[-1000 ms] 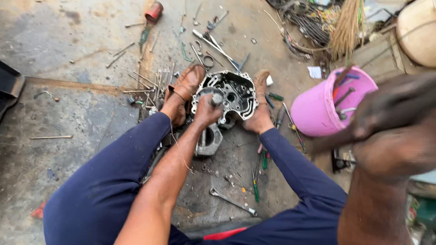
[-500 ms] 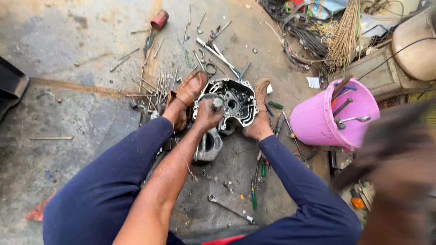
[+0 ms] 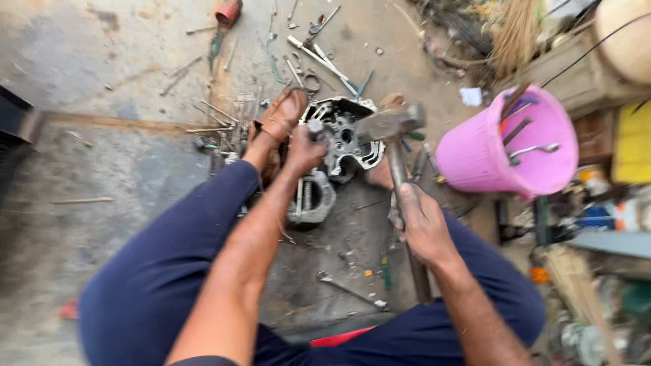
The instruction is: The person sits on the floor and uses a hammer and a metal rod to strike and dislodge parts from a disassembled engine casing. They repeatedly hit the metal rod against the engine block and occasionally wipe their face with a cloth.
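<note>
Two hands at work over metal engine casing [image 3: 342,139], which sits on concrete floor [image 3: 102,81] between sandalled feet. Left hand [image 3: 305,149] fingers closed around small part on casing's near edge. Right hand [image 3: 424,227] fingers wrapped on handle of hammer [image 3: 393,129], head just above casing's right side. Pink bucket [image 3: 475,159] with wrenches stands right of casing. Loose tools scattered on floor beyond.
</note>
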